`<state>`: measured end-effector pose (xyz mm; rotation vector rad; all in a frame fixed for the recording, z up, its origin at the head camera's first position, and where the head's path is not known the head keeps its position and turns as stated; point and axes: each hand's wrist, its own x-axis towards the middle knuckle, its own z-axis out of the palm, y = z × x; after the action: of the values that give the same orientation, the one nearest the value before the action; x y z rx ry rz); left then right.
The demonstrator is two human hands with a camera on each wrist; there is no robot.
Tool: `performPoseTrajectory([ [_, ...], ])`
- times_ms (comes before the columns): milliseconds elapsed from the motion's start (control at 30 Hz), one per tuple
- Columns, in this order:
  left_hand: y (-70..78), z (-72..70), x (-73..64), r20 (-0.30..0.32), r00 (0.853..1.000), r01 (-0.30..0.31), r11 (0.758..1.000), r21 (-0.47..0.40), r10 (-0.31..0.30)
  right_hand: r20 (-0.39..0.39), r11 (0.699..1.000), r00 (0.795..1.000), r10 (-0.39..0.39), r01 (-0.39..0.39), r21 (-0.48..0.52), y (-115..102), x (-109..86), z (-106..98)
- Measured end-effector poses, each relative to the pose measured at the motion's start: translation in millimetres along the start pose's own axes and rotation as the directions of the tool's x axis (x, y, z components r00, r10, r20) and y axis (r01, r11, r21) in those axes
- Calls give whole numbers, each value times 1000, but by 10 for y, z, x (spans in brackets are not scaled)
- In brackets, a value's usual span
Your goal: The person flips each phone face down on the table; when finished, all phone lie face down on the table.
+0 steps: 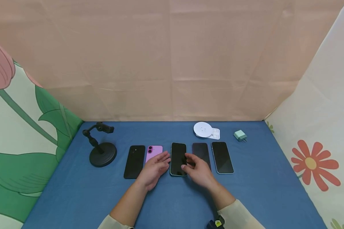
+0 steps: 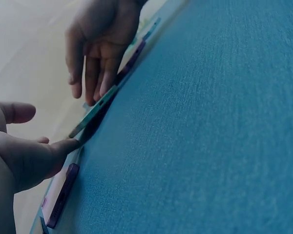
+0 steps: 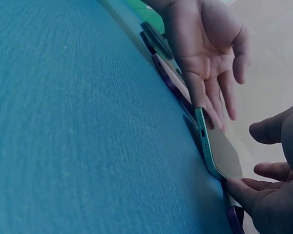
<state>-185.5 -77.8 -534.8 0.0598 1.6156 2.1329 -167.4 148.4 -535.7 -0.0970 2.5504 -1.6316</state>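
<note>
The left hand had straight fingers; the right hand had bent ones, thumbs apart. Both touched the middle phone between them. Four other phones already lay beside the fingers; maybe only the middle one was left to settle.

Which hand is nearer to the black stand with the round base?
The left hand. It's right of the stand, at the left edge of the middle phone; the right hand is farther right, at that phone's right edge.
</note>
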Motion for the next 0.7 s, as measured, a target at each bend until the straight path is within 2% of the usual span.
performPoseTrajectory([
  [267,5,-23,9,-22,1000,-9,996,-91,7,8,1000,1000,1,-1,2,-8,15,49],
  [700,105,-47,-115,-36,999,-24,992,-120,20,45,999,999,-2,0,41,-23,59,134],
])
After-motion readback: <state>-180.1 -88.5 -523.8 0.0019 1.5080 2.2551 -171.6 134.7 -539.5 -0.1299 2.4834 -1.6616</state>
